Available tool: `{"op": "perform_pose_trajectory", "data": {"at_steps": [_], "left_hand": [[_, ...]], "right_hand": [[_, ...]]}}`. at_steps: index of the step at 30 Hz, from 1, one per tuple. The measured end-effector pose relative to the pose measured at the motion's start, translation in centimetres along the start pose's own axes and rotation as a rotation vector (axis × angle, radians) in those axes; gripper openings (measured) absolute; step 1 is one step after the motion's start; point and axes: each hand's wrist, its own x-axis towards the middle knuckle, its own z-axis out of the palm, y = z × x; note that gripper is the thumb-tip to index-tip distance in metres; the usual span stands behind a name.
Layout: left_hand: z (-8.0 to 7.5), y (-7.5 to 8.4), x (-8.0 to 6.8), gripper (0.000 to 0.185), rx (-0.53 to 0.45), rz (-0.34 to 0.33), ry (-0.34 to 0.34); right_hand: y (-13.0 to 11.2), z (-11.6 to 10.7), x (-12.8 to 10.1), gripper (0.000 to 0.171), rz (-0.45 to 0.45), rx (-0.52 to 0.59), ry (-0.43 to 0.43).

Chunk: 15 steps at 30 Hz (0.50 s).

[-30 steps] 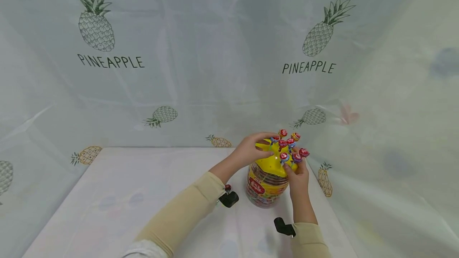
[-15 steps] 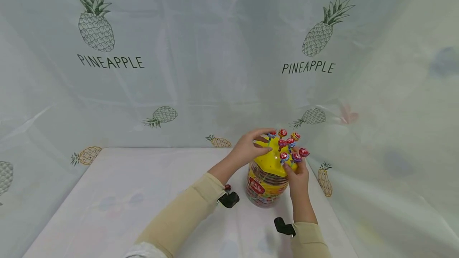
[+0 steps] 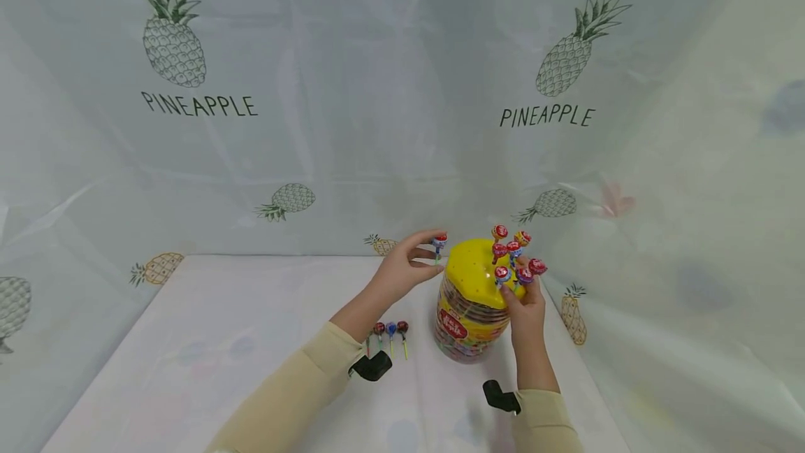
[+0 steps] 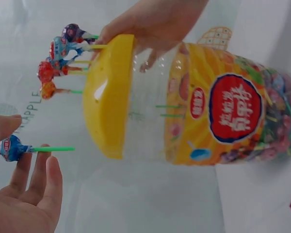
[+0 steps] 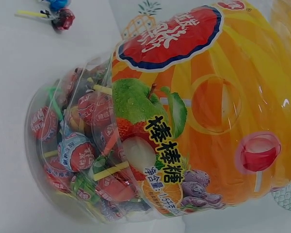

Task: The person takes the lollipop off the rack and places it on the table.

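A clear jar (image 3: pixel 467 324) full of wrapped lollipops stands on the white table, closed by a yellow domed lid (image 3: pixel 476 270). Several lollipops (image 3: pixel 514 252) stand stuck in the lid's right side. My left hand (image 3: pixel 430 252) is just left of the lid and pinches one blue-and-red lollipop (image 3: pixel 439 239) clear of it. The left wrist view shows that lollipop (image 4: pixel 12 148) with its green stick pointing at the lid (image 4: pixel 109 97). My right hand (image 3: pixel 518 292) grips the jar's right side at the lid rim, and its fingers (image 4: pixel 150 53) curl round the jar neck.
Three loose lollipops (image 3: pixel 390 331) lie on the table (image 3: pixel 207 341) left of the jar, also in the right wrist view's top left (image 5: pixel 58 12). A pineapple-print sheet (image 3: pixel 352 103) hangs close behind and to the right. Black wrist mounts (image 3: pixel 372 366) sit on both forearms.
My left hand has lifted one lollipop off the lid and drawn it left, away from the jar. The three lollipops on the table are now uncovered. The right hand stays put.
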Motion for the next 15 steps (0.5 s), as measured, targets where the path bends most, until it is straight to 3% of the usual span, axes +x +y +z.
{"op": "perform_pose_trajectory", "data": {"at_steps": [7,15], "left_hand": [[-2.3,-2.1,-2.6,0.056,-0.009,-0.064,0.066],[-4.6,-5.5,-5.7,0.057,0.001,-0.144,0.154]], "right_hand": [[0.0,0.1,0.0,0.061,-0.005,-0.001,-0.008],[0.2,0.1,0.1,0.062,0.035,-0.015,0.015]]}}
